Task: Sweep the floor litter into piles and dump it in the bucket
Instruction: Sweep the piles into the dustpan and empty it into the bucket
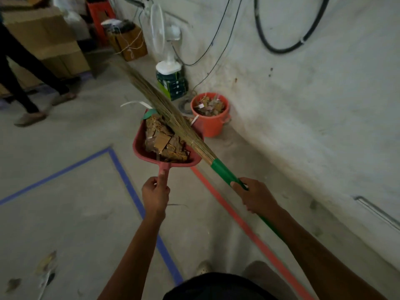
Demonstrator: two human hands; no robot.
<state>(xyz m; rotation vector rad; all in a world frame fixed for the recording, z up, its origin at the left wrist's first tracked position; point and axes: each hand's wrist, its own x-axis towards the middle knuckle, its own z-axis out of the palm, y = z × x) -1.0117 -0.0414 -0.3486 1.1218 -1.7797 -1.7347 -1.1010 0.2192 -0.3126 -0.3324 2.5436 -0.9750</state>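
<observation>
The step in hand looks like the carry to the dump. A loaded red plastic dustpan (136, 146) is held above the grey concrete floor (86, 213) at the centre of the frame. The round orange plastic bucket (211, 126) stands just beyond it to the upper right, against a rough whitewashed wall. The left hand (154, 194) grips the pan's short stub handle, fingers curled round it and one finger laid along the top. The right hand (254, 197) is wrapped round the smooth green plastic handle of a stick broom (173, 118). Its long bundle of thin, straw-coloured bristles lies slantwise across the pan's right side, seemingly pinning the load.

That load is a heap of brown cardboard scraps (164, 137), flat, torn and stiff-looking. A green strip pokes over the far lip and a white strip shows just past it. The bucket already looks nearly full of similar brown and pale bits.

Next, I judge, the pan must travel over the bucket's rim and tip forward, with the broom raking the pieces off. Since the bucket is near full and the scraps look light, a slow tilt close to the rim should keep them from spilling.

More sweeping remains. A few blurred bits of litter (45, 265) lie on the floor at the lower left, left of the blue tape line (134, 195). A red tape line (238, 219) runs from under the pan toward the bottom of the frame.
</observation>
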